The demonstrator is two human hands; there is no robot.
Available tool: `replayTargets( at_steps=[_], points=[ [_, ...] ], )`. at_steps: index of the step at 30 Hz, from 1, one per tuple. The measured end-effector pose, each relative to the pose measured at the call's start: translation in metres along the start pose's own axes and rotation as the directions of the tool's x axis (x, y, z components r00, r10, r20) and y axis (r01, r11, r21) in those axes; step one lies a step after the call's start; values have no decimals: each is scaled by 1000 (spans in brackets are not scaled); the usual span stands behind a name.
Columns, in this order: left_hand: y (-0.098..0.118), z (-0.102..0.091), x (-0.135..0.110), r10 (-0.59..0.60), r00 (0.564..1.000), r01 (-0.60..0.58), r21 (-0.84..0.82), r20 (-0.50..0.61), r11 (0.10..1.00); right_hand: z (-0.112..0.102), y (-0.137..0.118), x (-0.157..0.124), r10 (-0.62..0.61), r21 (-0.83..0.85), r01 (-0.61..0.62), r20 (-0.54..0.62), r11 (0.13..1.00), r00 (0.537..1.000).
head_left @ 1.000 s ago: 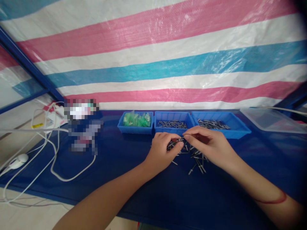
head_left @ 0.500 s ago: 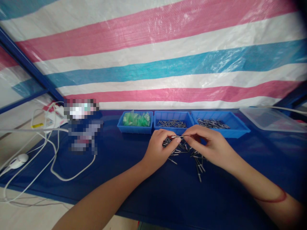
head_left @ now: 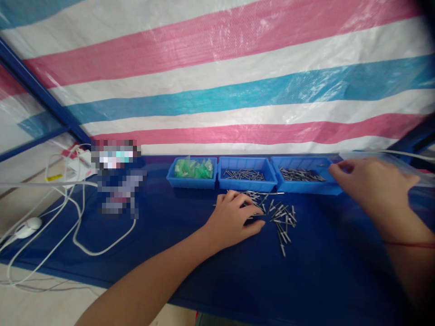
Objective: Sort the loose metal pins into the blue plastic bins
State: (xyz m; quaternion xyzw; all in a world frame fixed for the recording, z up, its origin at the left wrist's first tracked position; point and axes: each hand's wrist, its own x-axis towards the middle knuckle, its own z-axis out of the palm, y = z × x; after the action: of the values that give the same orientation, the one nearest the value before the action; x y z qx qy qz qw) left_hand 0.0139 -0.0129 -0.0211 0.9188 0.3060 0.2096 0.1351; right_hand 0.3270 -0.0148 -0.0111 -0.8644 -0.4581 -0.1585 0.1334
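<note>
My left hand (head_left: 236, 217) rests over the near pile of blind rivets (head_left: 287, 217) on the table, its fingers spread and curved down among them. Some rivets under that palm are hidden. Beside the right blue bin (head_left: 331, 185), my right hand (head_left: 372, 181) is raised with thumb and forefinger pinched. A small shiny end, seemingly of a rivet (head_left: 321, 165), shows just left of those fingertips; motion blurs it. Dark rivets (head_left: 301, 174) lie in that bin. The middle blue bin (head_left: 247, 185) contains more shiny rivets (head_left: 243, 174).
Green plastic packets (head_left: 193, 169) fill the left blue bin (head_left: 192, 183). A clear plastic lid (head_left: 418, 174) lies behind my right hand. White cables (head_left: 102, 252) and a power strip (head_left: 79, 167) occupy the table's left side. A striped sheet (head_left: 217, 99) hangs behind.
My hands have parted. The right one has swung right and up to the right bin, while the left has opened and lowered onto the pile. The right bin sits slightly further left.
</note>
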Motion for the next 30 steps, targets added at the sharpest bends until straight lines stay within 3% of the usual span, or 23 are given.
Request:
replayTargets(
  at_steps=[8,14,20,26,30],
  points=[
    [1,1,-2,65,993,-73,80,100,994,-11,-13,-8,-50,16,51,-51,999,997],
    [3,1,0,67,990,-79,94,122,992,-20,-35,-21,-207,125,226,-149,966,967],
    [3,1,1,43,992,-57,117,122,992,-28,-51,-35,-341,293,398,-228,869,912],
    [0,3,3,43,993,-59,147,114,987,-32,-56,-40,-413,425,484,-253,765,875],
    [-3,4,4,60,994,-76,196,87,978,-36,-61,-45,-495,477,566,-280,673,823]
  ],
)
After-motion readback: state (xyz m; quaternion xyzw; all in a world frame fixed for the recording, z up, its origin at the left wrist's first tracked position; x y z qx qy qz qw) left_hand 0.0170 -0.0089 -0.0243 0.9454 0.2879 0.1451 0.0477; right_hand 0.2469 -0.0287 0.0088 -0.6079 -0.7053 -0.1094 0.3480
